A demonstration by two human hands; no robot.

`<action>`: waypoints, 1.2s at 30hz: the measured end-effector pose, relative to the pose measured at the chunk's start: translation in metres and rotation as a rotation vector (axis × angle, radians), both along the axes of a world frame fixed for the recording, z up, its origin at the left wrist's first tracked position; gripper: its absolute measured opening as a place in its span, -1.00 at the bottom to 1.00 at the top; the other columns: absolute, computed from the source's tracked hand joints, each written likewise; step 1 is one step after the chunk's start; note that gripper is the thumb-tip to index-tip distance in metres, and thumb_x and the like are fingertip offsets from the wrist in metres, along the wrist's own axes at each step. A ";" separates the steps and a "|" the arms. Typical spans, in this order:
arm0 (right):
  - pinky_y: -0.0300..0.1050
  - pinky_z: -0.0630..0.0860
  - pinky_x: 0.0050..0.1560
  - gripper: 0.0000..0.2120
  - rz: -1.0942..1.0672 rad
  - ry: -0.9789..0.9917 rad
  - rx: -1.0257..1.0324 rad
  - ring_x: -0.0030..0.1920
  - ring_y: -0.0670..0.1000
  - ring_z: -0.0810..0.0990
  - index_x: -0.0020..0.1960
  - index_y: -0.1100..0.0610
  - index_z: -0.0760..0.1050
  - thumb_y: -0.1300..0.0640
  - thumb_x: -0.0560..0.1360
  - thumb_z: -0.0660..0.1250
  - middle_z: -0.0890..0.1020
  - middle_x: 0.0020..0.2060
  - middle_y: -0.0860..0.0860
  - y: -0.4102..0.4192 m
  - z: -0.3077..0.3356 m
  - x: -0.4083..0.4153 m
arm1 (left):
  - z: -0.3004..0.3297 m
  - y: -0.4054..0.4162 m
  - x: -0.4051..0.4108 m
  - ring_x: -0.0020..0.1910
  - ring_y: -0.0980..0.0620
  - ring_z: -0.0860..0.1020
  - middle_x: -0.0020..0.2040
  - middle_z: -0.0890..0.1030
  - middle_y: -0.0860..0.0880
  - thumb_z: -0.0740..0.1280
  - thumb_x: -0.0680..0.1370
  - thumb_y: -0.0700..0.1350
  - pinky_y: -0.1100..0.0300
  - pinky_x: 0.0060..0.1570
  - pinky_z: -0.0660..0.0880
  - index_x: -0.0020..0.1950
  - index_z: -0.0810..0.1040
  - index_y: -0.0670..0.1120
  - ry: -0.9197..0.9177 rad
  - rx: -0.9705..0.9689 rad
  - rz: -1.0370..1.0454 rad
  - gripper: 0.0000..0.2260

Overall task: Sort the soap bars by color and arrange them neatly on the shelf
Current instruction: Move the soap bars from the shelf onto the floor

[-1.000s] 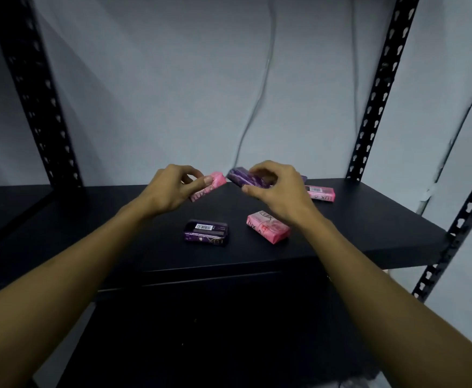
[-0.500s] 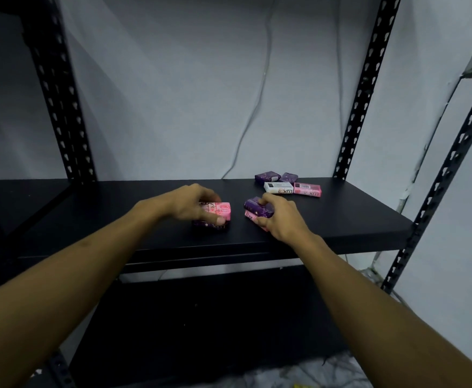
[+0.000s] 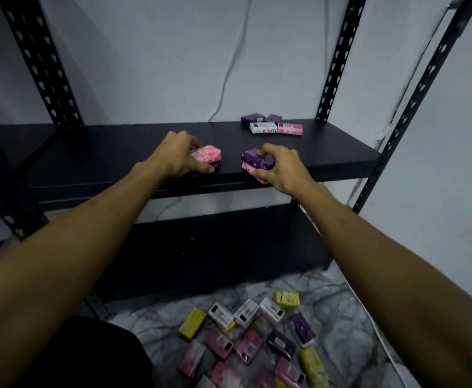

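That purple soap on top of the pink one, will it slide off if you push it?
Probably, yes. The purple soap sits crooked on the pink soap, overhanging it, and the wrappers look smooth. It is boxy with flat sides, so it should slide rather than roll. The right hand grips it, steadying it now.

Shelf (image 3: 327,152) bare between front stacks and rear soap cluster (image 3: 271,125)

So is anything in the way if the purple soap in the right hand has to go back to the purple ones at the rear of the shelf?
Nothing visible blocks it. The right hand holds the purple soap on a pink bar. Bare shelf lies between it and the rear purple bars; the white bar sits just before them.
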State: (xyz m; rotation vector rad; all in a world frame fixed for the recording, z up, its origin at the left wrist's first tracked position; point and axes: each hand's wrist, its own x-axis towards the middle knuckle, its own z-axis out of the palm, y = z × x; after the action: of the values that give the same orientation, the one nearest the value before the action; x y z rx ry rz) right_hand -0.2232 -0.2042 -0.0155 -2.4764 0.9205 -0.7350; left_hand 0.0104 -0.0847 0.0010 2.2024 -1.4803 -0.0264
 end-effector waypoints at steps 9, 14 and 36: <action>-0.28 0.56 -0.10 -0.66 -0.145 -0.258 0.425 -0.20 -0.22 0.61 0.11 0.05 0.63 0.10 0.36 0.59 0.69 -0.15 -0.11 0.107 -0.176 -0.121 | -0.165 0.103 -0.140 -0.11 0.05 0.65 -0.08 0.72 0.00 0.60 0.29 0.18 0.25 -0.10 0.52 0.14 0.68 -0.03 0.374 -0.062 -0.011 -0.50; -0.19 0.55 -0.22 -0.77 -0.276 -0.083 0.716 -0.28 -0.15 0.60 -0.02 0.06 0.63 0.14 0.37 0.58 0.67 -0.28 -0.09 0.176 -0.304 -0.187 | -0.310 0.157 -0.214 -0.24 0.08 0.59 -0.10 0.71 -0.07 0.62 0.29 0.15 0.27 -0.29 0.43 0.16 0.67 -0.09 0.633 0.310 0.120 -0.46; -0.18 0.43 -0.12 -0.65 -0.234 0.351 0.818 -0.13 -0.02 0.56 0.13 0.11 0.52 0.06 0.40 0.50 0.60 -0.05 0.02 0.269 -0.442 -0.269 | -0.464 0.239 -0.285 0.17 -0.07 0.59 0.21 0.62 -0.01 0.58 0.27 0.17 0.13 0.06 0.53 0.28 0.57 0.11 0.589 0.826 0.016 -0.40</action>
State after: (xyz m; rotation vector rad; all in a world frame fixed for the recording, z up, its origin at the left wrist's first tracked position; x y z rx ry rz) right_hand -0.4917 0.0650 -0.4577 -1.7928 1.3201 0.0548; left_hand -0.2749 0.1540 -0.4633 2.4459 -1.2061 -1.3679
